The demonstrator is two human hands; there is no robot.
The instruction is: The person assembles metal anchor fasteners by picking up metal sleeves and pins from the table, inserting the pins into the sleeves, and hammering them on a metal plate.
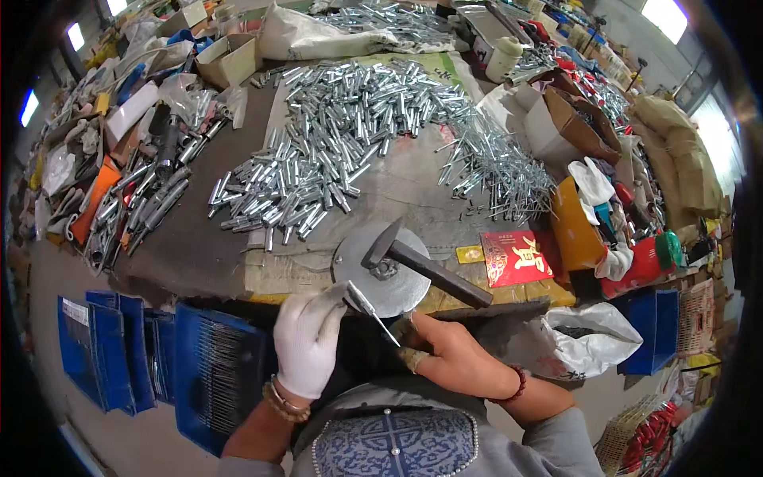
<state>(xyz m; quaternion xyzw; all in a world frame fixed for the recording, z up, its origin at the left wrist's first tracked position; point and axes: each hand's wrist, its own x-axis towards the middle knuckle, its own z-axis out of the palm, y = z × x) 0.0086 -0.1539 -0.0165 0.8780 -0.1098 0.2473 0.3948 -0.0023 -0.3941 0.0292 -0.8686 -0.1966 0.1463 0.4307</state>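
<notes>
In my left hand [307, 338], which wears a white glove, a short silvery metal tube [359, 297] is pinched between thumb and fingers. A thin metal pin [387, 331] sticks out of the tube, slanting down toward my right hand [457, 356]. That hand is bare except for dark, worn covers on the fingertips. Its thumb and forefinger are apart, beside the pin's free end. Just beyond my hands, a hammer [433, 273] lies with its head on a round grey metal plate [358, 262] and its dark handle pointing toward the right.
A large heap of metal tubes [342, 135] covers the bench's middle, with thin pins [505, 171] heaped to the right. A red printed card [517, 258] lies near the front edge. Blue bins [218, 374] stand below left; an open white sack [588, 340] sits below right.
</notes>
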